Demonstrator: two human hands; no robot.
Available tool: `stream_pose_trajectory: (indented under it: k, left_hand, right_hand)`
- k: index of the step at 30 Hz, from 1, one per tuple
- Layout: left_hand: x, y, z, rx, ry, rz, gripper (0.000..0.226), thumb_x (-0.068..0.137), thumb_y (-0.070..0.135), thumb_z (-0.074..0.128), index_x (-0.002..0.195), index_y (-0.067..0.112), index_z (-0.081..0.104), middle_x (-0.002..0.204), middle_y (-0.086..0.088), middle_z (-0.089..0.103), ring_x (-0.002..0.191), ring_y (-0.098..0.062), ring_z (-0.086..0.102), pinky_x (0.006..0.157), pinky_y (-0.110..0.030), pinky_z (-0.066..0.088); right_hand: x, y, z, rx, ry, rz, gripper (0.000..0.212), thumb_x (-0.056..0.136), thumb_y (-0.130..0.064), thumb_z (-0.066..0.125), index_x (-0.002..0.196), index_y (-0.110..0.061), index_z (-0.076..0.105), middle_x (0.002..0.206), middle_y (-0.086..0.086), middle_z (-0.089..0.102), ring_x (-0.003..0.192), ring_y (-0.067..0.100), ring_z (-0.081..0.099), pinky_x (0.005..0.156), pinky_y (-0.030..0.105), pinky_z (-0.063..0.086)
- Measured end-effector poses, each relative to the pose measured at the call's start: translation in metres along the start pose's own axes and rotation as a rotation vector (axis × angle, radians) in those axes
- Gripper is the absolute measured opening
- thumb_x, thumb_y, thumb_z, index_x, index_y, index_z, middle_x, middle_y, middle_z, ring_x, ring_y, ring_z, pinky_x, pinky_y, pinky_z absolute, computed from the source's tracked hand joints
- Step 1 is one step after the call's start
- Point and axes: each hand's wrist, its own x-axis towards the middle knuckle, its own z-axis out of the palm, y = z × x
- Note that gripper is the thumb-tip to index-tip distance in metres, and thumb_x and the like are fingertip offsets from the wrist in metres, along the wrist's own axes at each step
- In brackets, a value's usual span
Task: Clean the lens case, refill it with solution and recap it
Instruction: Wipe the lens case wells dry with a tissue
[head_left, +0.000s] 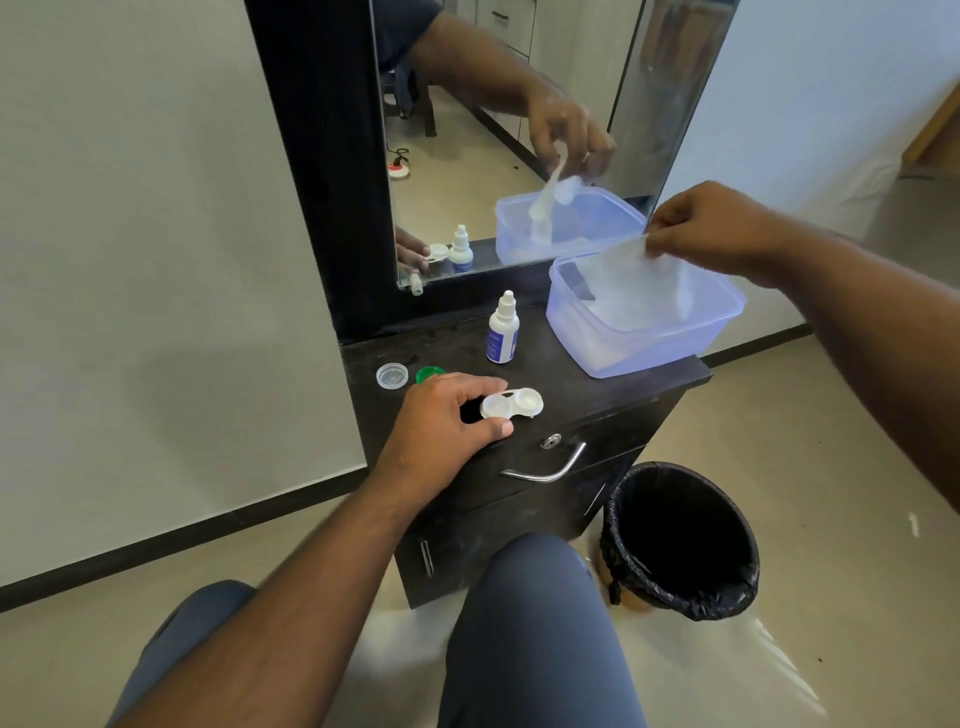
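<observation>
Mirror (467, 130): it stands tall at the back of the dark cabinet. You can see your hand and the tub in it.
Cabinet (597, 395): its top is black. A silver handle (545, 467) sits on the drawer in front.
Bin (680, 540): it stands on the floor, just beside the cabinet on your right, with a black bag inside.
Tub (644, 343): this see-through plastic box sits on the right end of the cabinet top.
Your right hand (711, 223): it is up over the tub. Your fingers pinch the top of a thin white wipe (639, 280), which hangs down into the tub.
Your left hand (447, 421): it rests on the cabinet top. Your finger and thumb curl around the left end of the lens case.
Solution bottle (503, 330): it is small and white, stands upright with its cap on, between the tub and the caps.
Lens case (511, 402): it is white, lies flat near the front edge, both cups open.
Clear cap (392, 375): it lies at the left end of the top.
Green cap (428, 373): it lies next to the clear cap, partly behind your left hand.
</observation>
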Motion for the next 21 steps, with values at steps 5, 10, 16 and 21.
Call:
stream_pose_trajectory:
  k: [5,10,16,21]
  left_hand:
    - [-0.005,0.002,-0.002,-0.045,-0.002,0.000,0.048,0.071,0.012,0.082,0.116,0.023,0.070,0.102,0.015,0.065,0.093,0.018,0.055,0.082,0.000,0.037]
    - [-0.012,0.004,-0.012,-0.138,0.051,-0.028,0.051,0.074,0.003,0.078,0.119,0.024,0.068,0.107,0.011,0.066,0.091,0.004,0.063,0.081,-0.007,0.045]
    - [-0.050,-0.007,-0.041,-0.238,0.134,-0.155,0.043,0.072,-0.001,0.079,0.112,0.015,0.072,0.106,0.008,0.071,0.089,0.009,0.066,0.083,-0.007,0.047]
    - [-0.081,-0.017,-0.053,-0.363,0.220,-0.220,0.052,0.073,-0.003,0.078,0.120,0.014,0.067,0.109,0.006,0.072,0.096,0.000,0.069,0.085,-0.018,0.053]
  right_hand:
    - [-0.029,-0.013,0.001,0.800,0.157,0.149,0.004,0.083,-0.017,0.061,0.079,-0.016,0.061,0.085,0.006,0.057,0.085,0.027,0.060,0.072,0.037,0.055]
    - [-0.082,-0.022,0.047,1.463,0.041,0.203,0.020,0.081,-0.012,0.062,0.095,-0.008,0.049,0.095,0.017,0.060,0.082,0.029,0.065,0.062,0.036,0.058]
    - [-0.149,-0.034,0.127,1.877,-0.118,0.197,0.047,0.080,-0.006,0.060,0.125,-0.009,0.049,0.115,0.018,0.059,0.103,0.028,0.062,0.088,0.042,0.053]
    - [-0.164,-0.069,0.165,1.832,-0.174,0.452,0.039,0.074,-0.004,0.060,0.112,-0.011,0.061,0.101,0.013,0.066,0.097,0.027,0.064,0.094,0.046,0.049]
